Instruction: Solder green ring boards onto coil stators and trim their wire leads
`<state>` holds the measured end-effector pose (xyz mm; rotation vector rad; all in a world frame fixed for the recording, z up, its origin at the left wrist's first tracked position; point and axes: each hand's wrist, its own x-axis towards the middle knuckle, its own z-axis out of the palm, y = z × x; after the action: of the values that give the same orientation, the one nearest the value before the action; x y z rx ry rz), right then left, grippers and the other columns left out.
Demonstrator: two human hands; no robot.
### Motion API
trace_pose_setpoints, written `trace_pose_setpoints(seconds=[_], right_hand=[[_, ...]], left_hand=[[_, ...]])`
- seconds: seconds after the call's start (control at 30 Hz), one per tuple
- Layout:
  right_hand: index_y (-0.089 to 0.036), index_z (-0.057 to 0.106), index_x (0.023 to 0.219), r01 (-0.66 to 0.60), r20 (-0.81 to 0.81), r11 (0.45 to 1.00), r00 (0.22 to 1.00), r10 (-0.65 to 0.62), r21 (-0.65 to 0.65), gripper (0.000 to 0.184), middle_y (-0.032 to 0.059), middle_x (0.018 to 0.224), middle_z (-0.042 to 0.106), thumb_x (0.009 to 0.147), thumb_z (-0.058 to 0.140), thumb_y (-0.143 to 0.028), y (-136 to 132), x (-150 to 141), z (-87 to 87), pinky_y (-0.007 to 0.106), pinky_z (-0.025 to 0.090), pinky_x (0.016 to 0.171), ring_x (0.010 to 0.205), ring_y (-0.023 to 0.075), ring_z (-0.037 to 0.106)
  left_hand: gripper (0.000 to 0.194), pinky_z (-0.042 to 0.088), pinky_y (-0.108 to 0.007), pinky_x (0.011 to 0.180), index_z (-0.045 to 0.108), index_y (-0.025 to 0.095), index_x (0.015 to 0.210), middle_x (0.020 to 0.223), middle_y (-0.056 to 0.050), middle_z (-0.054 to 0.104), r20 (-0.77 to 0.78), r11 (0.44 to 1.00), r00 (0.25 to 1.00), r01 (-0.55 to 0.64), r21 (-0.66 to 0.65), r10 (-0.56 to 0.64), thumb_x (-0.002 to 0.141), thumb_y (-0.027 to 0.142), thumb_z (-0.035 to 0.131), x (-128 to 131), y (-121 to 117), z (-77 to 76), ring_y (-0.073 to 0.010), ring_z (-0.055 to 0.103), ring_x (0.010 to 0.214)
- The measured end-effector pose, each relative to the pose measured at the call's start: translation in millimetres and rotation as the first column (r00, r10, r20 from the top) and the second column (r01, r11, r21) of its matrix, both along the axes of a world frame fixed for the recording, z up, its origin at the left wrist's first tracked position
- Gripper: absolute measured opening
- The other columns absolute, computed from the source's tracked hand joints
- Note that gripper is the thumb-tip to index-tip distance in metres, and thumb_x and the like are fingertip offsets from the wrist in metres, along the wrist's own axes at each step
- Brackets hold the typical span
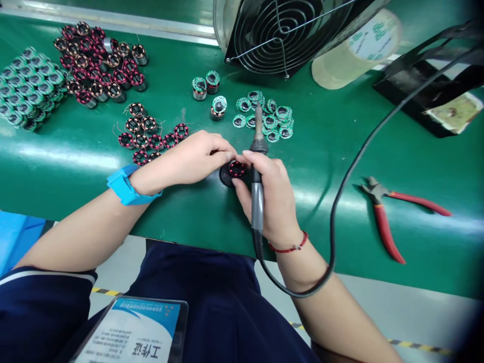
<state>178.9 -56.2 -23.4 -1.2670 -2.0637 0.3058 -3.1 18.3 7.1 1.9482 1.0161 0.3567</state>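
Note:
A motor stator (236, 168) with dark red windings sits on a small round black base (227, 175) near the table's front edge. My left hand (206, 156) reaches in from the left, its fingers closed at the stator's far rim; whether a thin wire lies between the fingertips is hidden. In my right hand (274, 194) is a soldering iron (257, 201), its tip pointing away from me. That hand's thumb and forefinger also touch or nearly touch the stator's right side. Just beyond lie several loose green circuit boards (270, 121) and a stator topped with a board (218, 107).
Stators with loose wires (141, 141) stand left of my hands, more stators (98, 65) behind. Stacked green boards (30, 91) are far left. A fan (283, 35), tape roll (340, 60) and iron stand (412, 101) line the back. Red-handled cutters (385, 217) lie right, past the iron's cable (333, 222).

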Motion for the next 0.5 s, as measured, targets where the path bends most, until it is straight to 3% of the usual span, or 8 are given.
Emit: trace_pose_setpoints(seconds=[0.07, 0.13, 0.27, 0.5], right_hand=[[-0.031, 0.045, 0.131, 0.019, 0.015, 1.0, 1.0, -0.019, -0.001, 0.046, 0.0023, 0.105, 0.07, 0.089, 0.058, -0.018, 2, -1, -0.7, 0.04, 0.053, 0.079, 0.087, 0.0222, 0.063], [-0.03, 0.047, 0.129, 0.048, 0.01, 0.999, 0.999, -0.048, -0.02, 0.044, 0.0026, 0.108, 0.07, 0.088, 0.06, -0.019, 4, -1, -1.8, 0.039, 0.053, 0.079, 0.087, 0.0219, 0.063], [-0.028, 0.048, 0.127, 0.073, -0.027, 0.994, 0.997, -0.075, -0.076, 0.045, 0.0026, 0.111, 0.07, 0.086, 0.064, -0.021, 4, 2, -4.0, 0.038, 0.054, 0.082, 0.092, 0.0219, 0.065], [-0.029, 0.05, 0.123, 0.067, -0.031, 0.995, 0.997, -0.069, -0.078, 0.041, 0.002, 0.108, 0.071, 0.085, 0.065, -0.025, 2, 5, -4.1, 0.038, 0.051, 0.08, 0.092, 0.0223, 0.063]], left_hand=[[0.031, 0.049, -0.028, 0.081, 0.062, 0.016, 0.114, 0.1, -0.004, 0.064, -0.028, 0.993, 0.993, 0.116, -0.013, -0.116, 0.086, 0.01, 0.049, -6, -1, 3.5, -0.015, 0.061, 0.09], [0.042, 0.049, -0.032, 0.088, 0.053, 0.014, 0.124, 0.112, -0.008, 0.059, -0.123, 0.977, 0.974, 0.199, 0.074, -0.189, 0.082, 0.009, 0.056, -9, -7, 3.7, -0.0198, 0.059, 0.102], [0.033, 0.046, -0.044, 0.096, 0.052, 0.01, 0.113, 0.115, -0.014, 0.054, -0.317, 0.94, 0.939, 0.221, 0.261, -0.132, 0.083, 0.017, 0.064, -1, -21, -1.5, -0.029, 0.052, 0.111], [0.032, 0.047, -0.044, 0.094, 0.054, 0.008, 0.11, 0.112, -0.014, 0.055, -0.327, 0.948, 0.944, 0.147, 0.284, -0.048, 0.084, 0.021, 0.068, 10, -29, -2.9, -0.0293, 0.052, 0.107]])
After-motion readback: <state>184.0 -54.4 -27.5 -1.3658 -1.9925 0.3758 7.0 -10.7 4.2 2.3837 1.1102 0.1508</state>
